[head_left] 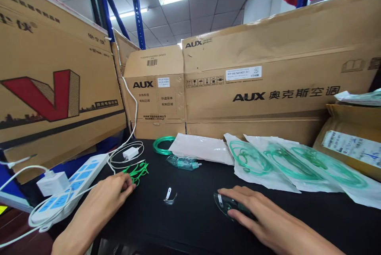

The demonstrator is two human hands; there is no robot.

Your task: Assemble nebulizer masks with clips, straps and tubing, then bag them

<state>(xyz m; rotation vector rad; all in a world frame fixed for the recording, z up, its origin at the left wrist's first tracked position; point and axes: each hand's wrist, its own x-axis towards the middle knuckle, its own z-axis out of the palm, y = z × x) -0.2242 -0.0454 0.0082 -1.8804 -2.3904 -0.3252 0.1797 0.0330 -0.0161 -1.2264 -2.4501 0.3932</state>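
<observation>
Mask shell (224,205) under right hand (253,207)

Head view: held between right thumb and fingers. At curled left hand (114,191): green straps (139,172); cannot tell whether pinched. For good handling, grip rim lightly, avoid bending plastic.

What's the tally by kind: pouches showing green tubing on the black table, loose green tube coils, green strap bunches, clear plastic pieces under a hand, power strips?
Tubing pouches: 3
Loose coil: 1
Strap bunch: 1
Clear piece: 1
Power strip: 1
Total: 7
</observation>
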